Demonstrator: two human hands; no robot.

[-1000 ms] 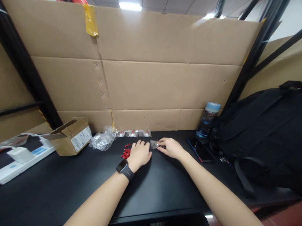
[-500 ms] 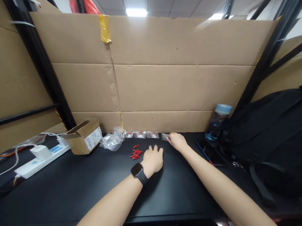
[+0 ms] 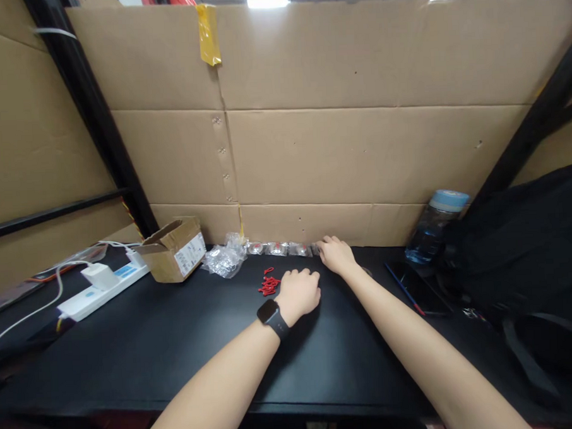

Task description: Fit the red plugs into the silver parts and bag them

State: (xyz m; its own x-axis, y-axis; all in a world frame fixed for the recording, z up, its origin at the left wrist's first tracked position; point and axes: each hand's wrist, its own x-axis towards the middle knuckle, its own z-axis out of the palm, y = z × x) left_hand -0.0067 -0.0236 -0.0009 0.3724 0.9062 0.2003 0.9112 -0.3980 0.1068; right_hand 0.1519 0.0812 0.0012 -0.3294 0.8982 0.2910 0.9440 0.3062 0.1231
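Cardboard wall (image 3: pixel 293 157) stood behind a black table (image 3: pixel 192 345); a black post (image 3: pixel 100 134) rose at left. Along the wall's foot lay a row of clear packets (image 3: pixel 277 248): 3 in plain sight, plus a 4th packet (image 3: pixel 315 249) at the right end, partly covered by the right hand (image 3: pixel 336 256). That hand's fingers were bent over the 4th; could not tell whether they gripped it or only touched it. Left hand (image 3: pixel 299 293) was palm down, fingers loosely bent, just beside a pile of red loops (image 3: pixel 269 286); its underside was hidden, so could not tell if it held anything. Watch (image 3: pixel 271 314) on left wrist. 1 loop lay apart, behind the pile. Left of the row: crumpled plastic (image 3: pixel 225 260), then an open box (image 3: pixel 174 254) and a power strip (image 3: pixel 107 293). Far right: bottle (image 3: pixel 433 227), phone (image 3: pixel 419 289), black bag (image 3: pixel 538 248).
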